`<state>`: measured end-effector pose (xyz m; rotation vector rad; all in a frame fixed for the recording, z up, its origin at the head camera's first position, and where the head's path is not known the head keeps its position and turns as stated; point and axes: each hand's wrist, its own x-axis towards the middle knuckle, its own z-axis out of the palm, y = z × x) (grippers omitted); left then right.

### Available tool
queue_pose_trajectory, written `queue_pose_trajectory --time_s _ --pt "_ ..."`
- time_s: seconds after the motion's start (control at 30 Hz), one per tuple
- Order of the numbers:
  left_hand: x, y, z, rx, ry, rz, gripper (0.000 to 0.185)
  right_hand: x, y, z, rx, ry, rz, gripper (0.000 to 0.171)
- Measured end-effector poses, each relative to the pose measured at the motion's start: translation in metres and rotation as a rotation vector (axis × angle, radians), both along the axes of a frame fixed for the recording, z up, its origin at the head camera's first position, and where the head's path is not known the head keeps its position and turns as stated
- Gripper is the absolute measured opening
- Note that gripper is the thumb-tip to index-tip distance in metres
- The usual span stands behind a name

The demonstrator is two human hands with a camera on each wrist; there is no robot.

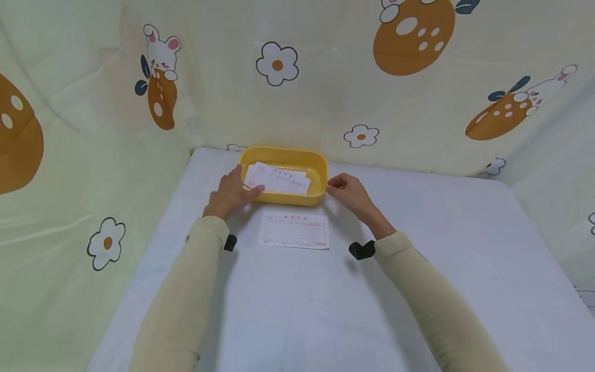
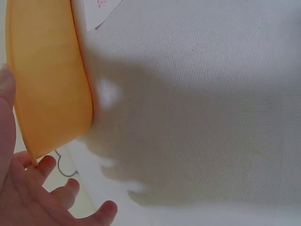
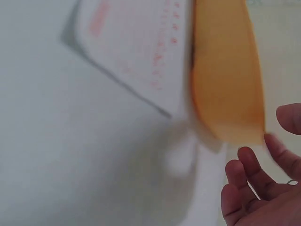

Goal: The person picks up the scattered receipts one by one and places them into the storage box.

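In the head view a yellow plastic tray stands at the far edge of the table, with several printed paper slips lying in it. My left hand holds the tray's left end, thumb over the front rim and the other fingers around the corner, some spread free in the left wrist view. Beside the tray's right end is my right hand; in the right wrist view its forefinger touches the rim corner or nearly so, thumb apart. A single red-printed form lies flat in front of the tray.
A white cloth covers the table. Right behind the tray rises a pale curtain with rabbit and flower prints, and it continues along the left side. Black wrist bands are at both sleeves.
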<state>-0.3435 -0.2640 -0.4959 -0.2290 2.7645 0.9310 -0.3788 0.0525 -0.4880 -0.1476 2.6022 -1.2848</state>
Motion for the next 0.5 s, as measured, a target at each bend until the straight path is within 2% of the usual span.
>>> queue_pose_trajectory --time_s 0.2,0.3,0.4,0.5 --pt "-0.001 0.001 -0.001 -0.009 -0.017 0.005 0.102 0.009 0.013 -0.024 0.011 -0.044 0.025 0.034" --pt "-0.002 0.001 -0.001 -0.013 -0.015 -0.001 0.102 0.014 0.012 -0.033 0.030 -0.052 0.071 0.031" --pt "-0.001 0.001 -0.001 -0.007 -0.013 -0.004 0.102 0.019 0.008 -0.043 0.087 -0.042 0.125 0.027" --pt "-0.001 0.000 -0.001 -0.002 -0.014 -0.002 0.102 0.021 0.003 -0.051 0.168 0.007 0.168 0.023"
